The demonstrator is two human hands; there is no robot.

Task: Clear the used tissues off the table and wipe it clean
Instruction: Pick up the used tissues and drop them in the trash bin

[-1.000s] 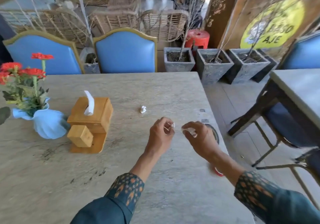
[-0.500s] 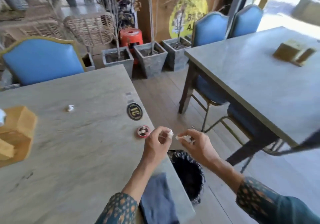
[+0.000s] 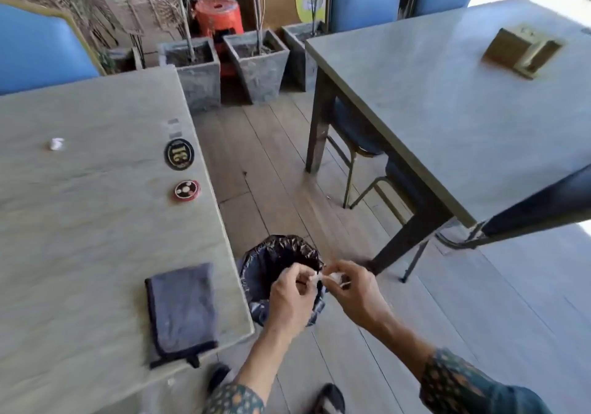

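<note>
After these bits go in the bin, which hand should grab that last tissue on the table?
Left, probably. The left hand is nearer the table, where the crumpled tissue lies far left. The right hand is on the bin's far side.

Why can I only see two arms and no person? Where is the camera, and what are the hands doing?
The camera sits on the person's head and looks down, so you only see their arms. The left hand and the right hand each pinch a small white tissue scrap above the black-lined round bin on the floor. On the pale stone table lie a folded dark grey cloth, one crumpled white tissue, a black oval number badge and a red round disc.
</note>
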